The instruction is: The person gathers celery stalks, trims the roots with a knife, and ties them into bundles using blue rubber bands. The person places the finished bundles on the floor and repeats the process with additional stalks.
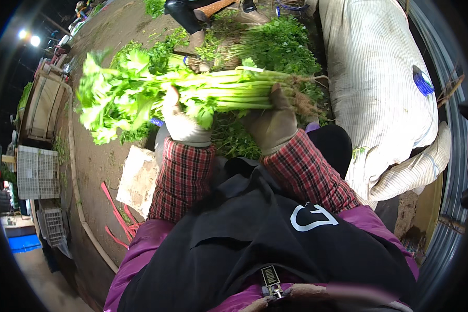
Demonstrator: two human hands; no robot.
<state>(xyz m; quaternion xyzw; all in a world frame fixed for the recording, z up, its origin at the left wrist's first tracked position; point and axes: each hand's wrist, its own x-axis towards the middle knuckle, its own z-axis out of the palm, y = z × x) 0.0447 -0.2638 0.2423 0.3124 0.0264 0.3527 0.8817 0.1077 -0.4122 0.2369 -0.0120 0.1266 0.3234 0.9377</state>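
A thick bunch of leafy celery (230,87) lies sideways across both my gloved hands, leaves to the left and brown roots (306,93) to the right. My left hand (183,119) grips the stalks near the leaves, its thumb over the front. Near the root end, my right hand (275,123) holds the bunch from below with a finger up against the stalks. Under and behind the bunch are more loose greens (236,138). Farther off, a pile of celery (282,46) rests on the ground, its stalks pointing left.
A large stuffed white woven sack (370,74) stands at the right, a blue tape roll (424,84) on it. Another person's legs (191,23) are ahead. At left lie a hose (75,187), a white plastic crate (38,171) and red strips (119,214) near a pale board (138,179).
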